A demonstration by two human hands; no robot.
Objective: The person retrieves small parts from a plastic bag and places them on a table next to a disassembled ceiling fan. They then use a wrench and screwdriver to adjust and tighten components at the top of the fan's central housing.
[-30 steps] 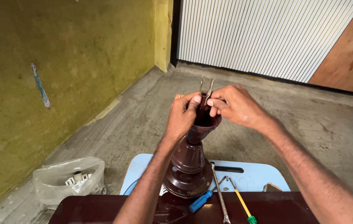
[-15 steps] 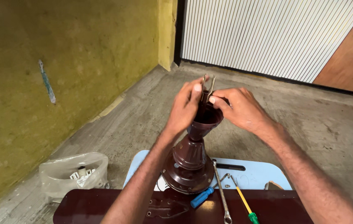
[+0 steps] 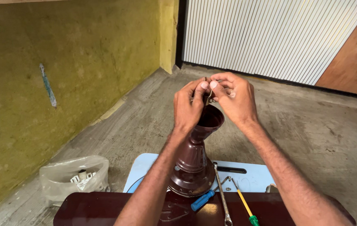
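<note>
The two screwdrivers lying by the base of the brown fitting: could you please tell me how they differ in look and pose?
The blue-handled screwdriver has a thick, stubby blue handle, while the yellow-shafted screwdriver is slim with a small green end. The blue-handled one lies close against the brown fitting, slanting up to the right; the yellow-shafted one lies farther right, beyond the spanner, slanting up to the left. Both lie flat across the dark brown surface, and neither hand touches them.

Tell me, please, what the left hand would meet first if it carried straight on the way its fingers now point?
Probably the right hand: the left hand points up and rightward, its fingertips already meeting the right's on a small metal piece above the brown cup. Depth is unclear.
</note>
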